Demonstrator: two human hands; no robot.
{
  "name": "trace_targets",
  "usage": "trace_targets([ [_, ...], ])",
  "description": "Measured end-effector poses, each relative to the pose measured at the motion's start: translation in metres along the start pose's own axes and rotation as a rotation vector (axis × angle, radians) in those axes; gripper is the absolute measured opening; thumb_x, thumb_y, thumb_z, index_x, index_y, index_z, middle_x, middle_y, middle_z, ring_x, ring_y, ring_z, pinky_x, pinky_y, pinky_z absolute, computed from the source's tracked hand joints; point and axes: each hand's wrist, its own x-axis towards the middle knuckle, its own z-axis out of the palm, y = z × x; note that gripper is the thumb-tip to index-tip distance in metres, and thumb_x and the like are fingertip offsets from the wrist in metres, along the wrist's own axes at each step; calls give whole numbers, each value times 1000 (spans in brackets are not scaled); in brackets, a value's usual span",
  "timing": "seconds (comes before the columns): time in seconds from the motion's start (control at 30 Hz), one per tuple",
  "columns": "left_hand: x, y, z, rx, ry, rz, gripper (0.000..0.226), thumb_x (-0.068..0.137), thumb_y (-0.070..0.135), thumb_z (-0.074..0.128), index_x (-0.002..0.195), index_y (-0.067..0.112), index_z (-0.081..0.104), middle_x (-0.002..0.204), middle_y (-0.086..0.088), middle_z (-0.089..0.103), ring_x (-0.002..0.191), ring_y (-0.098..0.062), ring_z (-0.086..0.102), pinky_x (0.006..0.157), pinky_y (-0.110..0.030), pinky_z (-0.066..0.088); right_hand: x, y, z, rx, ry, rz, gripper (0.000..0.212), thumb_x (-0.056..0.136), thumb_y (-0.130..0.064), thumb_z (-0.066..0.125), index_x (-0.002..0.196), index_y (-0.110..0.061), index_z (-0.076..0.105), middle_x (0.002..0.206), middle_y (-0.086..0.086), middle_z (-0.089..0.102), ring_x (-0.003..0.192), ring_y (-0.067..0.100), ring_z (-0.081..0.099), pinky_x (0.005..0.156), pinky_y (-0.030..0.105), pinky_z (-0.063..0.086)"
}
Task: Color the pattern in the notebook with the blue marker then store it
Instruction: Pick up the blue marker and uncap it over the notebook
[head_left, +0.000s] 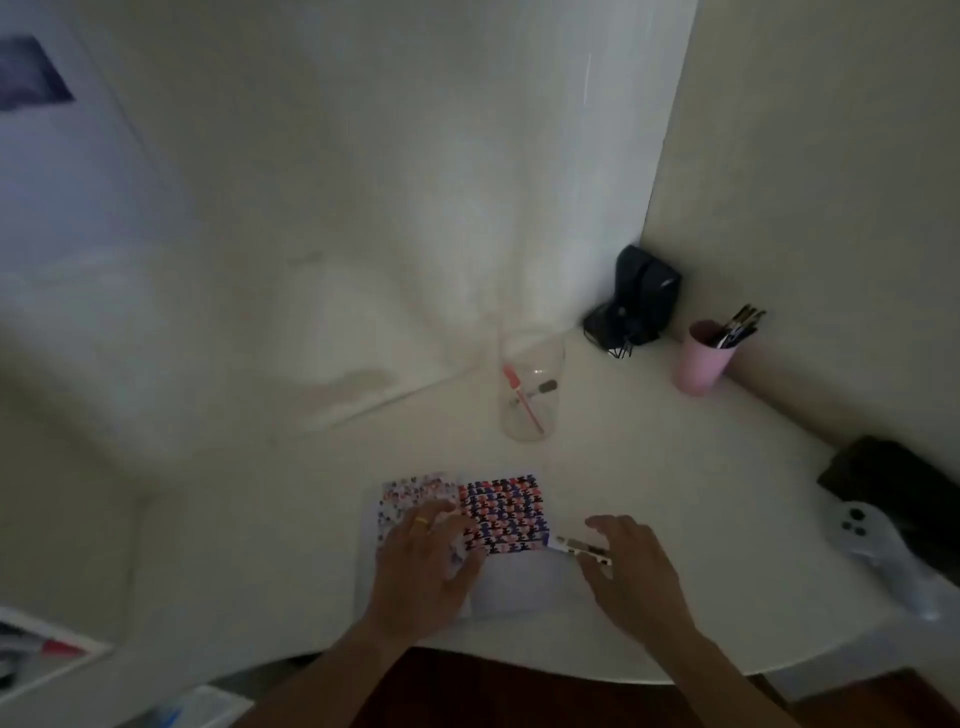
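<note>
An open notebook (511, 506) lies on the white table, its right page filled with a dark blue, red and pink pattern. My left hand (423, 561) rests flat on the left page, fingers spread, a ring on one finger. My right hand (631, 569) hovers over a marker (579, 547) with a white barrel that lies on the table just right of the notebook; fingers are apart and touch or nearly touch it. The frame is dim and blurred, so the marker's colour is unclear.
A clear glass jar (531, 387) holding a red pen and another marker stands behind the notebook. A pink cup (701, 364) of pens and a black device (636, 301) sit at the back right corner. A white game controller (878, 545) lies at the right edge.
</note>
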Motion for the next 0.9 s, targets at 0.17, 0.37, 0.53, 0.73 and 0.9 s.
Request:
trace_targets([
  [0.17, -12, -7, 44, 103, 66, 3, 45, 82, 63, 58, 113, 32, 68, 129, 1, 62, 122, -25, 54, 95, -41, 43, -1, 24, 40, -133, 158, -110, 30, 75, -16, 63, 101, -7, 72, 102, 11, 70, 94, 32, 64, 80, 43, 58],
  [0.37, -22, -14, 58, 203, 171, 51, 47, 83, 65, 53, 116, 34, 66, 133, 2, 59, 126, -25, 50, 97, -42, 41, -9, 29, 58, -207, 291, -186, 31, 84, -22, 48, 101, -8, 70, 103, 11, 67, 94, 30, 60, 80, 41, 54],
  [0.53, -27, -9, 57, 213, 216, 66, 47, 82, 65, 51, 114, 34, 67, 130, 1, 60, 124, -23, 51, 94, -43, 47, -15, 31, 59, -210, 351, -196, 14, 84, -16, 63, 96, -10, 69, 96, 9, 66, 87, 30, 59, 69, 41, 53],
  [0.73, -34, -1, 49, 231, 221, 65, 46, 83, 62, 49, 109, 30, 69, 123, -1, 64, 117, -28, 55, 91, -45, 50, -16, 24, 52, -184, 357, -151, 16, 85, -17, 61, 94, -9, 70, 95, 12, 67, 89, 35, 62, 69, 41, 53],
  [0.9, -36, -4, 56, 222, 208, 59, 45, 84, 62, 46, 106, 30, 69, 123, -6, 65, 114, -34, 60, 93, -45, 52, -22, 22, 50, -212, 332, -138, 22, 92, -21, 52, 104, -11, 68, 106, 11, 68, 97, 33, 62, 79, 41, 50],
])
